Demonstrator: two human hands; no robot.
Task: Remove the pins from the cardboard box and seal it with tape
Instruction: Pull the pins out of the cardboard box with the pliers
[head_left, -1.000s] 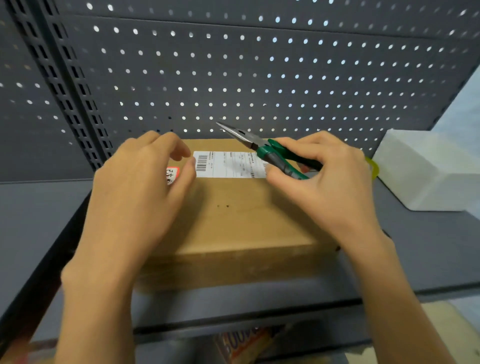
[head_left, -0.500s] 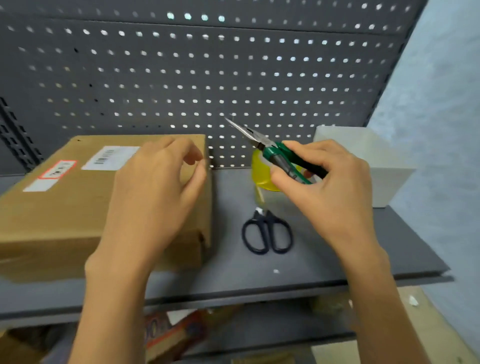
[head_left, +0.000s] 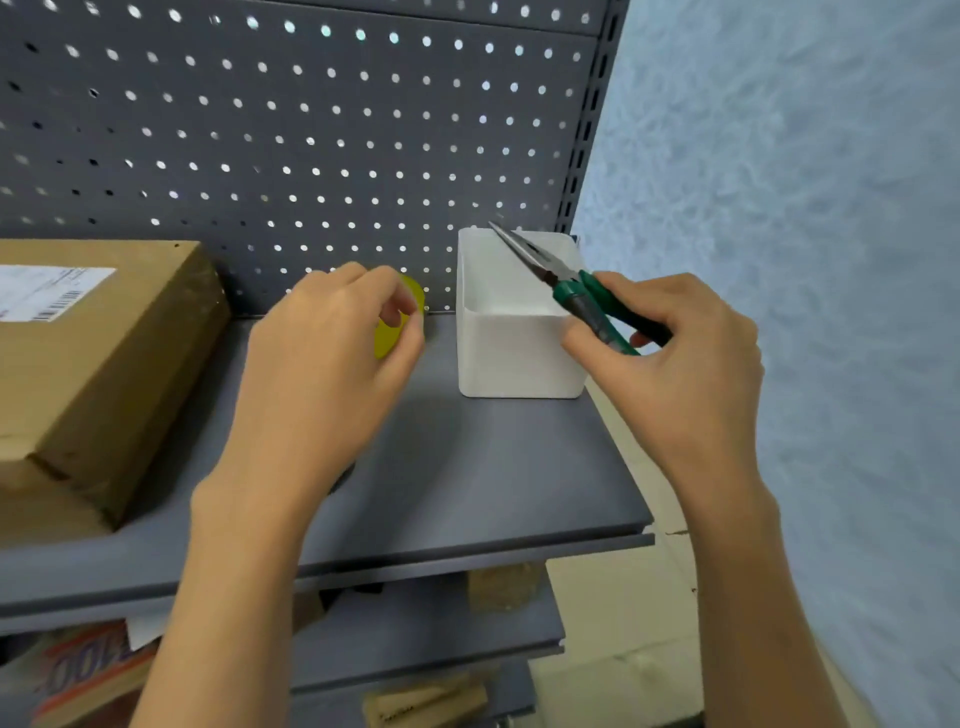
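— What changed since a moment ago?

— My view swung right. The cardboard box now sits at the left edge of the shelf, and the scissors are hidden behind my left hand.

— And your hands?

— Apart. My right hand grips the green pliers, tips over the white bin. My left thumb and forefinger are pinched together, near the yellow tape roll; whether they hold anything, I cannot tell.
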